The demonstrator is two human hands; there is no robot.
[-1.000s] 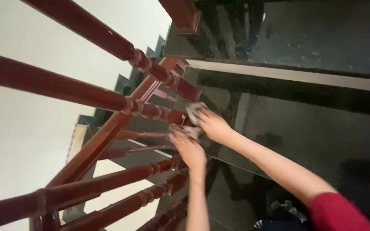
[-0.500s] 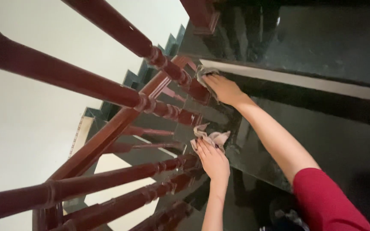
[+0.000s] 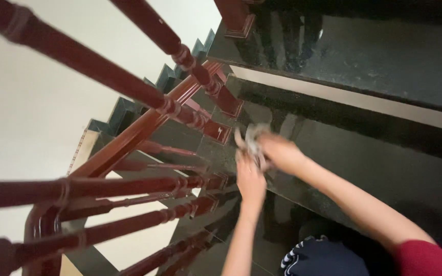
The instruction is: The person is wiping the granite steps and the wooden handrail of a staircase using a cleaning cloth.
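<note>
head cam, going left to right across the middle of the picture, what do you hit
Pale wall → dark red wooden balusters → left hand → grey cloth, blurred, between both hands → right hand → glossy black stone stair tread. The red sleeve lies lower right, off that line.

Two bare forearms in shot, no watch, no rings that can be made out, though the hands are motion-blurred. The right hand (image 3: 282, 152) runs back to a short red sleeve (image 3: 425, 258) at the lower right corner. The left hand (image 3: 250, 180) shows no sleeve at all. Below, dark navy clothing with white stripes (image 3: 318, 255)
</note>
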